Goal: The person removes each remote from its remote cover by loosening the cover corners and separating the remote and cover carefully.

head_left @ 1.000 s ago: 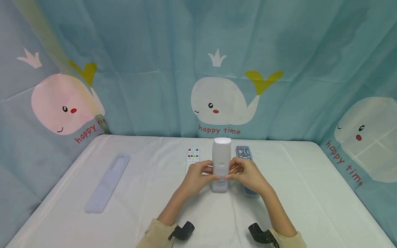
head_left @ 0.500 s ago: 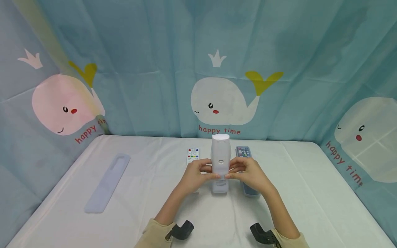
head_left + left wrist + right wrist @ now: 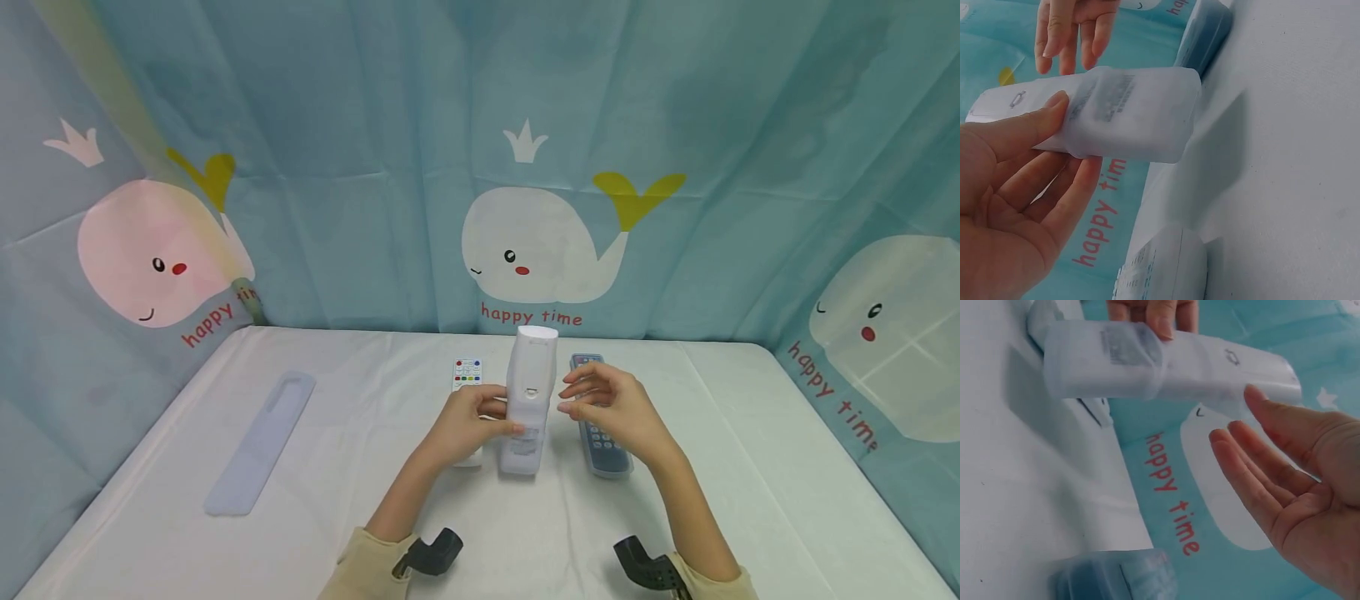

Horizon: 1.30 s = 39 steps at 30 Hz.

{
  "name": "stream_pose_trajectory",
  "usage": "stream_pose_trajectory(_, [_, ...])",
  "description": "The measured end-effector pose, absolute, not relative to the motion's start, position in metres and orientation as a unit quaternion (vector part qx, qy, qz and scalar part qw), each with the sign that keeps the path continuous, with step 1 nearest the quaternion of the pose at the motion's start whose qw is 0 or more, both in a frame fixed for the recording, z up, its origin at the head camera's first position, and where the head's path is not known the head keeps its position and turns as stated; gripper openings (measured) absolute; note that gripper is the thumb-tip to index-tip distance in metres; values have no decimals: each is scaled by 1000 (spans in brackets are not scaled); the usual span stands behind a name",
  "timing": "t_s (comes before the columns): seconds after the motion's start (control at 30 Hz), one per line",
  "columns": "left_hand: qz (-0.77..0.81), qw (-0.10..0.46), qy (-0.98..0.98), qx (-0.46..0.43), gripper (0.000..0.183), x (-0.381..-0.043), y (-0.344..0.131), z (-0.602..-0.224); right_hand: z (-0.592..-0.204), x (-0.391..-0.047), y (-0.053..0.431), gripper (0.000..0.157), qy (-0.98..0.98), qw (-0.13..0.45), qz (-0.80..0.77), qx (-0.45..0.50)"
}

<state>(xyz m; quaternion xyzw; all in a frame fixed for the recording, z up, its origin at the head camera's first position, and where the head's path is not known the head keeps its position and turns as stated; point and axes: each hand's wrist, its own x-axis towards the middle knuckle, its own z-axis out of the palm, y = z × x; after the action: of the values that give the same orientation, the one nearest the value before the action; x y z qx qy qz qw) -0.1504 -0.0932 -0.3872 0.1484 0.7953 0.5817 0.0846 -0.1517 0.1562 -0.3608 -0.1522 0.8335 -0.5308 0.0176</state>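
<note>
My left hand (image 3: 463, 423) pinches a white remote control (image 3: 532, 362) between thumb and fingers, its back facing me. The remote stands steeply tilted above the table. Around its lower end fits a translucent cover (image 3: 1147, 112), with printed text showing through it in the left wrist view. My right hand (image 3: 617, 410) is just right of the remote, fingers loosely bent and holding nothing; in the right wrist view its thumb tip overlaps the remote's upper part. Behind my right hand lies a dark remote (image 3: 606, 450) in a clear cover.
Another white remote (image 3: 467, 371) with coloured buttons lies partly hidden behind my left hand. A flat translucent cover (image 3: 258, 450) lies on the left of the white table (image 3: 360, 375). A blue whale-print curtain (image 3: 375, 233) rises behind and beside the table.
My right hand has let go of the remote and drawn off to the right. The remote now leans, its lower end swung left, while my left hand keeps hold of it.
</note>
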Motion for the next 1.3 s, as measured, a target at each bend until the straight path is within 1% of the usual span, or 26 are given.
stream_pose_trajectory(0.1, [579, 96, 796, 147, 46, -151, -94, -387, -358, -150, 159, 27, 822, -6, -547, -159])
stream_pose_trajectory(0.17, [577, 102, 796, 154, 46, -151, -95, -387, -356, -149, 160, 27, 813, -23, -559, -165])
stream_pose_trajectory(0.27, [573, 109, 794, 172, 46, -151, -97, -387, -354, -147, 161, 30, 804, -44, -568, -172])
stream_pose_trajectory(0.37, [572, 116, 791, 184, 46, -151, -98, -388, -351, -146, 162, 36, 797, -51, -573, -181])
stream_pose_trajectory(0.53, [565, 143, 786, 204, 46, -151, -98, -387, -348, -145, 163, 47, 798, -45, -572, -181])
stream_pose_trajectory(0.67, [546, 160, 792, 223, 45, -151, -98, -385, -348, -146, 165, 48, 805, -39, -564, -180])
stream_pose_trajectory(0.87, [519, 161, 801, 252, 45, -151, -100, -383, -349, -149, 168, 47, 817, -20, -542, -195])
stream_pose_trajectory(1.0, [516, 160, 799, 262, 44, -150, -101, -381, -350, -150, 171, 50, 825, -16, -528, -199])
stream_pose_trajectory(1.3, [515, 158, 805, 247, 41, -148, -104, -377, -352, -152, 178, 52, 830, 9, -516, -213])
